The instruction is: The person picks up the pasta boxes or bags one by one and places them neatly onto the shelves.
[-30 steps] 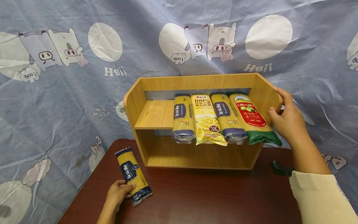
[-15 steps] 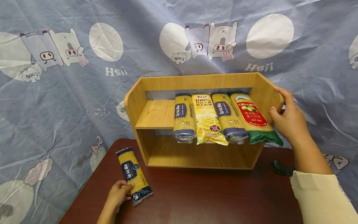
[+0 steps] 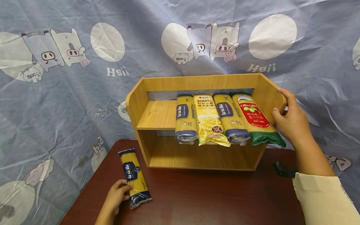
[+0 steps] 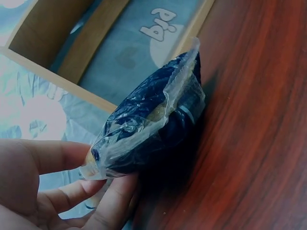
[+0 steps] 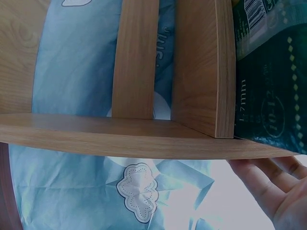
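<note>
1. Cloth (image 3: 56, 103) hangs behind everything. It is blue-grey with white circles and cartoon pigs on it.
2. Table (image 3: 211, 200) is dark red-brown wood and sits at the bottom of the head view.
3. Wooden shelf (image 3: 197, 82) stands on the table. It has an upper board and an open space under it.
4. Four pasta packs lie side by side on the upper board, with their ends sticking out over the front edge. From left to right they are a yellow and blue pack (image 3: 185, 120), a yellow noodle pack (image 3: 211, 122), another yellow and blue pack (image 3: 231, 120) and a red and green pack (image 3: 257, 120).
5. Right hand (image 3: 291, 120) holds the right side wall of the shelf, with its fingers curled over the top edge.
6. Loose pasta pack (image 3: 134, 176) lies flat on the table, left of the shelf and apart from it.
7. Left hand (image 3: 118, 197) pinches the near blue end of the loose pack, thumb on top and fingers under.
8. Small black thing (image 3: 282, 170) lies on the table by the right arm. I cannot tell what it is.
</note>
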A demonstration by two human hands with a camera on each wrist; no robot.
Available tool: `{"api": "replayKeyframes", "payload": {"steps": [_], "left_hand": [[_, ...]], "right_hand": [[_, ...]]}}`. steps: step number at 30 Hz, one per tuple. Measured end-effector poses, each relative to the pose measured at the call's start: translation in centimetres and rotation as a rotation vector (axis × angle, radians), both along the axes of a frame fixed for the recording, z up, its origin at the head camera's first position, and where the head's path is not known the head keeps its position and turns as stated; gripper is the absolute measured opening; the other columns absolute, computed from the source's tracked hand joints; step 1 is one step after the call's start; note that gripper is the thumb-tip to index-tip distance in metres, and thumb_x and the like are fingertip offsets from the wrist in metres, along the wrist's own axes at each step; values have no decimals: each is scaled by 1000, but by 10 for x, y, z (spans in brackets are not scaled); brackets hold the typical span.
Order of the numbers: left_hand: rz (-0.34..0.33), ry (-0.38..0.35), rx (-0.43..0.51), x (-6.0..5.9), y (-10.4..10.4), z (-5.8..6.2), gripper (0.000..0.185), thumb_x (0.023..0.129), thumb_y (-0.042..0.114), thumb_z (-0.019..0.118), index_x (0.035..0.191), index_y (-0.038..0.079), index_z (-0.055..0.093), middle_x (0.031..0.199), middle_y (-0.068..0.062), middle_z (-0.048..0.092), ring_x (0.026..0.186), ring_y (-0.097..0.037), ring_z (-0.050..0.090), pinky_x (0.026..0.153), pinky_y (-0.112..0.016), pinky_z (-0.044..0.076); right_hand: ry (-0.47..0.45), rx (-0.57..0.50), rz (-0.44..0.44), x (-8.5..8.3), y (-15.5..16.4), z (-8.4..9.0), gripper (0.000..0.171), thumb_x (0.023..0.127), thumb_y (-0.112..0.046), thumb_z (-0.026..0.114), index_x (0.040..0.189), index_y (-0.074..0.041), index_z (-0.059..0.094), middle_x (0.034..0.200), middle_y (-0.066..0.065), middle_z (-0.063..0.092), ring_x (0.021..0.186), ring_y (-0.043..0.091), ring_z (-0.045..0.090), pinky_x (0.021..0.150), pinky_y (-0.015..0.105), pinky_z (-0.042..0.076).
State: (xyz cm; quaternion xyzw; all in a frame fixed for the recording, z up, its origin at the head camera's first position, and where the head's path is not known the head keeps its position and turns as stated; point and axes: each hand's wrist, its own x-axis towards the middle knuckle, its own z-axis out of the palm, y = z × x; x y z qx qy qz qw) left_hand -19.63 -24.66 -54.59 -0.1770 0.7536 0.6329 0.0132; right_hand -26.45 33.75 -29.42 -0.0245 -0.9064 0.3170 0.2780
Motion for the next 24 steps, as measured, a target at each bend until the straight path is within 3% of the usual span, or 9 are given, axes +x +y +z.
{"api": "replayKeyframes", "payload": {"steps": [6, 13, 21, 24], "left_hand": [[-17, 11, 157, 0, -6, 1, 16, 95, 5, 60, 107, 3, 49, 84, 2, 62, 74, -11, 58, 65, -27, 50], [-57, 40, 319, 1, -9, -3, 7, 99, 6, 50, 105, 5, 47, 94, -1, 66, 90, -16, 63, 79, -31, 55], [-78, 21, 495, -1, -10, -6, 10, 100, 5, 41, 104, 13, 45, 90, 6, 69, 83, -13, 69, 73, -32, 58], [-43, 24, 561, -2, -10, -8, 14, 101, 4, 39, 102, 13, 50, 93, 4, 68, 85, -14, 70, 75, -33, 59]], "right_hand": [[2, 0, 5, 0, 0, 0, 69, 99, -23, 48, 160, -39, 18, 133, 41, 53, 118, 58, 57, 77, 54, 46], [-9, -10, 7, -1, 0, -1, 69, 100, -25, 48, 160, -39, 16, 135, 41, 52, 119, 59, 56, 80, 60, 47], [2, -7, -1, -1, 0, -1, 69, 100, -24, 47, 160, -39, 17, 136, 41, 51, 119, 60, 55, 85, 66, 45], [3, -4, 0, 0, 0, -1, 69, 100, -24, 48, 160, -39, 17, 135, 42, 51, 119, 60, 55, 84, 66, 46]]}}
